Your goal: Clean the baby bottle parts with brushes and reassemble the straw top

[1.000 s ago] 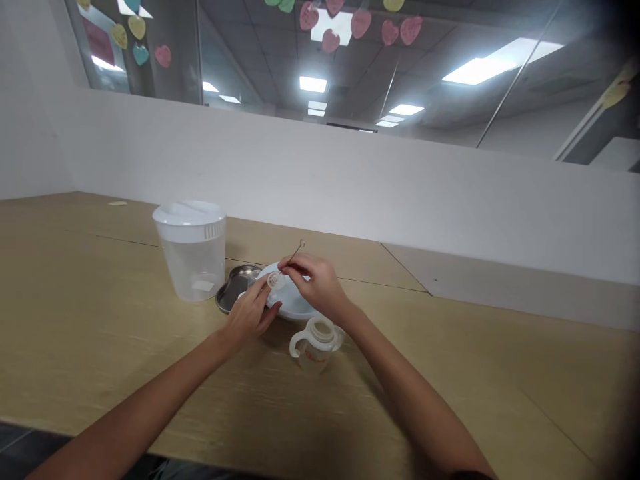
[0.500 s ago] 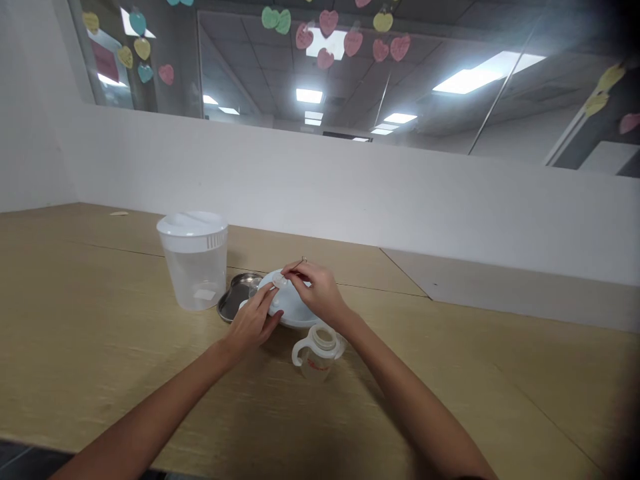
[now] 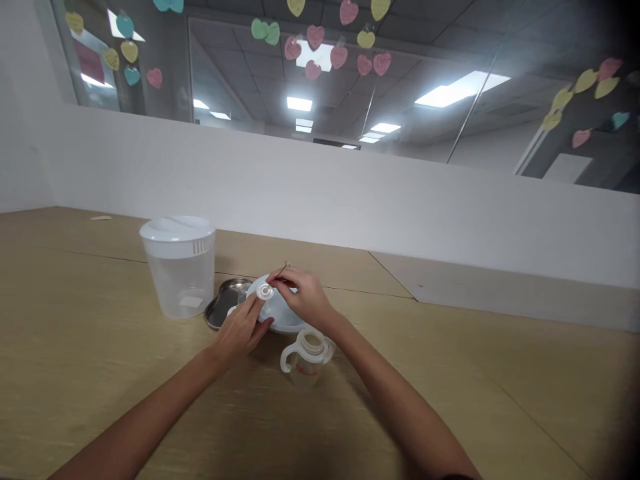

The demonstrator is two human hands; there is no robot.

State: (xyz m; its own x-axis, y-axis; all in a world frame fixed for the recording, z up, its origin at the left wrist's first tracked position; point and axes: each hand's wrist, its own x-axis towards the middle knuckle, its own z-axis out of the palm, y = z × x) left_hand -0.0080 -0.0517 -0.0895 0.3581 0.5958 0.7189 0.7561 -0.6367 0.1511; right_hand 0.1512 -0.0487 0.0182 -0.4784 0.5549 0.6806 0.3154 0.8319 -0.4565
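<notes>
My left hand (image 3: 241, 328) pinches a small round white disc-shaped part (image 3: 265, 291) between its fingertips. My right hand (image 3: 301, 295) is closed on a thin wire brush (image 3: 283, 269) whose looped end sticks up behind the fingers, its other end at the disc. Both hands hover over a pale blue bowl (image 3: 285, 319). A clear baby bottle with handles (image 3: 303, 359) stands open-topped just in front of the bowl, under my right wrist.
A clear plastic pitcher with a white lid (image 3: 179, 265) stands to the left. A small metal tray (image 3: 221, 308) lies between pitcher and bowl. The wooden table (image 3: 450, 373) runs to a white partition wall (image 3: 350, 193) behind.
The wire brush has slid further down into my right hand, so less of it sticks up. The disc now faces the camera. The view shifted slightly.
</notes>
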